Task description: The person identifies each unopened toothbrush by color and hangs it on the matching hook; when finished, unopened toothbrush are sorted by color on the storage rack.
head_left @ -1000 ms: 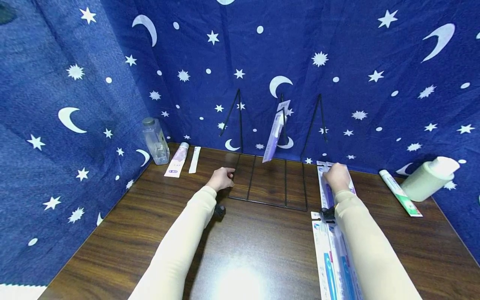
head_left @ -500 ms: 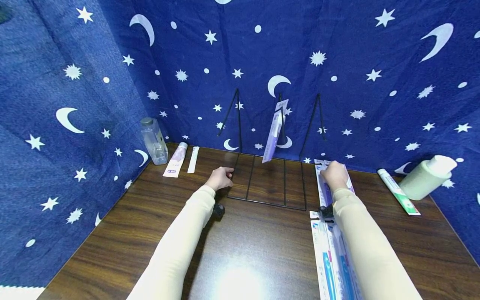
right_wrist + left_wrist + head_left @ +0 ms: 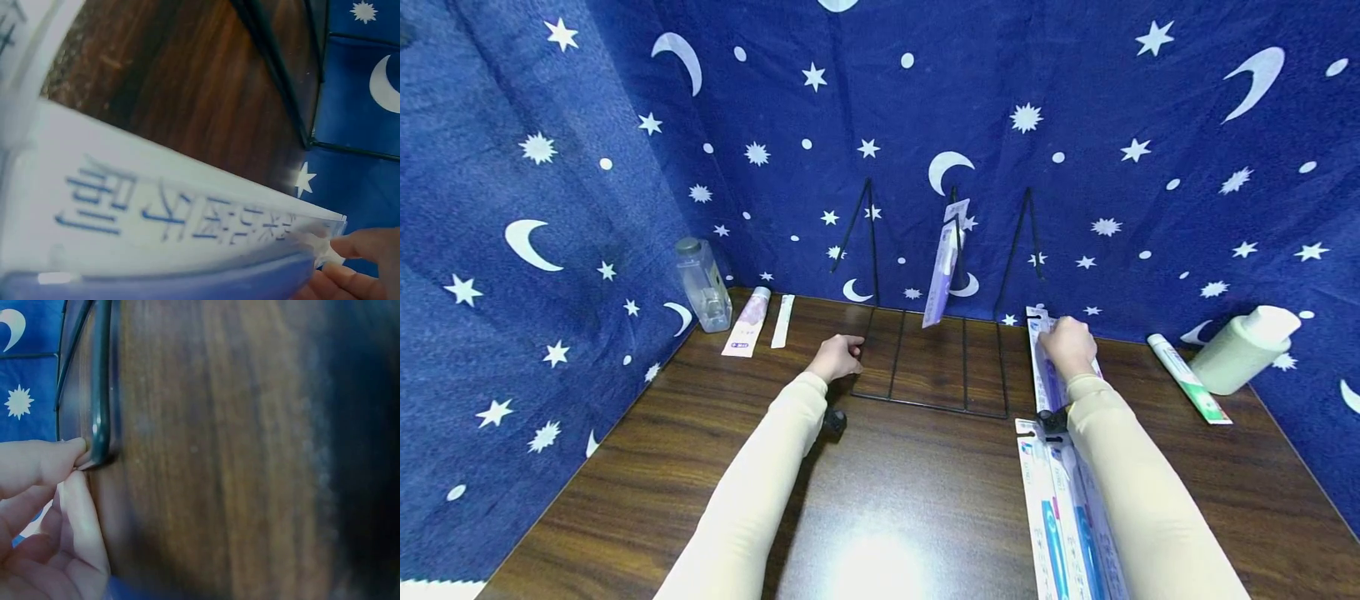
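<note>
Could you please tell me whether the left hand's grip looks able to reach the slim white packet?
Probably yes: only tabletop lies between the left hand's grip and the slim white packet, though it would first have to release the black wire rack.

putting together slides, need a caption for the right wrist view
Right hand pinching the end of a packaged toothbrush, a black wire rack nearby on the wood-grain table.

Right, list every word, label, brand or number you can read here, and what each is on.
"抗菌牙刷": toothbrush pack in the right hand; characters nearer the fingers are blurred.
Too small or blurred: print on the front packs, hanging pack, pink tube, green tube and clear bottle.
</note>
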{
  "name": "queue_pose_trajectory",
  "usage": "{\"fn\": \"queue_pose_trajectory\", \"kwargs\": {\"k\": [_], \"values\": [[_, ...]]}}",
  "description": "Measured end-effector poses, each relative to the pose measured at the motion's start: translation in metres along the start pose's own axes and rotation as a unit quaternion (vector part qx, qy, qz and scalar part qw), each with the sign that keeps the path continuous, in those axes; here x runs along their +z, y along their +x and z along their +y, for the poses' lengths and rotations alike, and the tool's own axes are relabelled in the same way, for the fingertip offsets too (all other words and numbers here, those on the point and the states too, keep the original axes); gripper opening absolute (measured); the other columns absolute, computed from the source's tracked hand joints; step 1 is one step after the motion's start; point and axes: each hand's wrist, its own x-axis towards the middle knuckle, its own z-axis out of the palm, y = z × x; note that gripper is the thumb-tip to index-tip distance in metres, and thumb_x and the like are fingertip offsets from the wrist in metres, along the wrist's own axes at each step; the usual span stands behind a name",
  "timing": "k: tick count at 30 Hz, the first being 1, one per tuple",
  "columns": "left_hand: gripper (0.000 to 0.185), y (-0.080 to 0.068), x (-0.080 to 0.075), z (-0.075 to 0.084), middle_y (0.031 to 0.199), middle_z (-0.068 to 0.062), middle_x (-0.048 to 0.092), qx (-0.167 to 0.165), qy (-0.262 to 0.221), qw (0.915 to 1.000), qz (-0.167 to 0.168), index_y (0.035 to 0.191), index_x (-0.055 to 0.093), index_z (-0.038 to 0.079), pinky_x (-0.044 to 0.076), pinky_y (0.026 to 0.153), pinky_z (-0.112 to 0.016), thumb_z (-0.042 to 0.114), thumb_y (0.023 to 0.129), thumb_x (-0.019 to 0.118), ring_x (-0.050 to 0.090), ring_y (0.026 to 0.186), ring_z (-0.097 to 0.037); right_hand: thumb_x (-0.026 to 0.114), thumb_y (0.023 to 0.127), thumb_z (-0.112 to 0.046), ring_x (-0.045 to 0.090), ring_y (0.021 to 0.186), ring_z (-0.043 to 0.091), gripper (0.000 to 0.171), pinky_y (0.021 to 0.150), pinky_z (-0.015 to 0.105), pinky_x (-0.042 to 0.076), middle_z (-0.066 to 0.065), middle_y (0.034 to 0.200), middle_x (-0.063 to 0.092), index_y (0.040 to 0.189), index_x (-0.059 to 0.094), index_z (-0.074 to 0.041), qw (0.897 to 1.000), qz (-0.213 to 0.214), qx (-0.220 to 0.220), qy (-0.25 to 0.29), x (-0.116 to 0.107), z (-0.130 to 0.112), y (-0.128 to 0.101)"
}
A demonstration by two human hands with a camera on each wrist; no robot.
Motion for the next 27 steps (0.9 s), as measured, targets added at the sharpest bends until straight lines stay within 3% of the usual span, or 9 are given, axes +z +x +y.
{"fn": "queue_pose_trajectory", "kwargs": {"k": [6,7,10,13,14,18,24,27], "values": [[0.06,0.01,0.002,-0.006,0.087,-0.003,0.064,-0.003,-0.007,0.9999,-0.015,0.125,0.063,0.006,0.047,0.085,-0.033,-0.002,0.066,0.073,0.057,0.091,-0.023,0.055,0.079,-0.019,0.063,0.083,0.047,0.023,0.066,0.054,0.047,0.028,0.09,0.067,0.082,0.068,0.0,0.998,0.048,-0.011,0.037,-0.011,-0.003,-0.006],[0.06,0.018,0.007,-0.017,0.084,0.0,0.063,0.019,-0.015,0.9997,-0.008,0.123,0.064,0.009,0.047,0.082,-0.03,0.0,0.064,0.074,0.057,0.087,-0.021,0.057,0.08,-0.02,0.063,0.082,0.046,0.023,0.066,0.053,0.047,0.026,0.09,0.067,0.085,0.068,0.0,0.997,0.062,-0.011,0.049,-0.013,-0.005,-0.007],[0.06,0.023,0.009,-0.022,0.083,0.002,0.062,0.025,-0.004,0.9996,-0.011,0.122,0.065,0.01,0.047,0.082,-0.029,0.001,0.064,0.075,0.057,0.086,-0.02,0.059,0.081,-0.021,0.063,0.081,0.043,0.023,0.067,0.051,0.046,0.021,0.087,0.068,0.089,0.068,0.0,0.991,0.106,-0.012,0.087,-0.019,-0.011,-0.011],[0.06,0.019,0.008,-0.019,0.084,0.0,0.063,0.025,-0.012,0.9996,-0.012,0.123,0.064,0.007,0.047,0.084,-0.031,0.0,0.064,0.074,0.057,0.087,-0.021,0.061,0.08,-0.019,0.062,0.077,0.039,0.021,0.066,0.05,0.045,0.019,0.083,0.068,0.087,0.068,0.0,0.98,0.152,-0.02,0.123,-0.026,-0.018,-0.017],[0.06,0.011,0.003,-0.009,0.086,-0.003,0.063,0.006,-0.005,0.9998,-0.019,0.124,0.062,0.004,0.046,0.088,-0.034,-0.002,0.065,0.073,0.057,0.089,-0.023,0.061,0.08,-0.017,0.062,0.076,0.038,0.021,0.066,0.049,0.045,0.019,0.081,0.068,0.087,0.068,0.001,0.977,0.165,-0.026,0.135,-0.029,-0.02,-0.019],[0.058,0.001,0.001,-0.004,0.087,-0.005,0.063,0.014,-0.006,0.9998,-0.012,0.124,0.061,0.0,0.047,0.086,-0.033,-0.003,0.067,0.072,0.057,0.088,-0.023,0.063,0.079,-0.014,0.061,0.069,0.035,0.019,0.07,0.045,0.044,0.021,0.078,0.068,0.085,0.066,0.004,0.961,0.208,-0.059,0.175,-0.04,-0.028,-0.029],[0.06,-0.001,-0.003,-0.001,0.091,-0.005,0.065,0.019,0.001,0.9998,-0.01,0.126,0.06,0.001,0.046,0.089,-0.034,-0.001,0.067,0.072,0.057,0.092,-0.025,0.063,0.077,-0.013,0.048,0.055,0.0,0.016,0.057,0.02,0.038,0.018,0.073,0.068,0.081,0.066,0.003,0.939,0.255,-0.096,0.211,-0.064,-0.044,-0.044],[0.061,-0.001,-0.003,-0.002,0.091,-0.006,0.066,0.02,0.001,0.9997,-0.01,0.126,0.06,0.001,0.046,0.089,-0.035,-0.001,0.067,0.071,0.058,0.092,-0.026,0.065,0.078,-0.014,0.041,0.054,-0.013,0.017,0.057,0.011,0.033,0.017,0.072,0.068,0.082,0.066,0.003,0.926,0.274,-0.108,0.238,-0.079,-0.054,-0.055]]}}
